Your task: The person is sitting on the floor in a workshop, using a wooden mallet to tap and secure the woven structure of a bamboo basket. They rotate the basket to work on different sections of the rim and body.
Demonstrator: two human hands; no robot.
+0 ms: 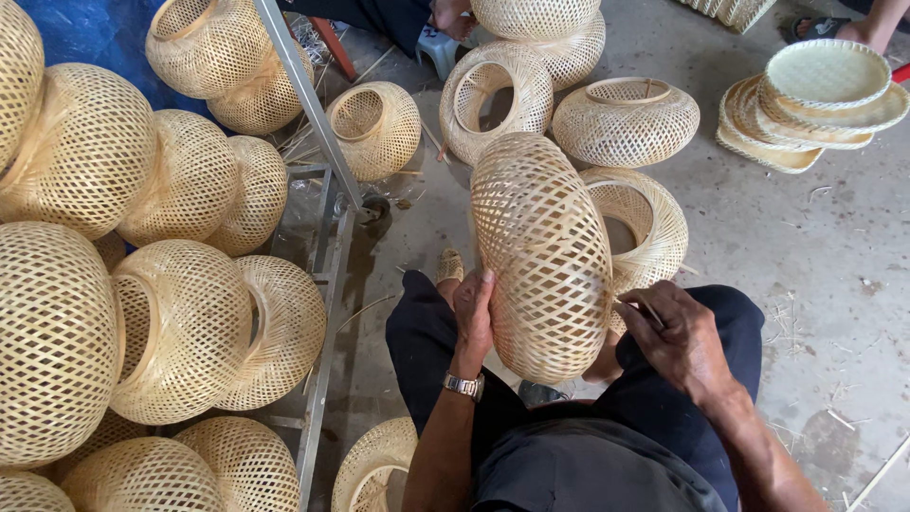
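L hand (472,308) fingers grip woven basket (540,256) on lap; R hand (675,334) fingers pinch thin strip (633,305) at its rim. More baskets (626,121) crowd floor ahead, metal frame (322,180) w/ stacked ones at left.

Grey concrete floor (806,246), woven bamboo shades (626,121) on it, stacked shallow trays (806,114), scattered bamboo slivers (839,417)

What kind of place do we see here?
Probably a bamboo-weaving workshop: many round pale woven bamboo shades are piled up, flat woven trays are stacked on the bare concrete floor, and both hands work on one shade.
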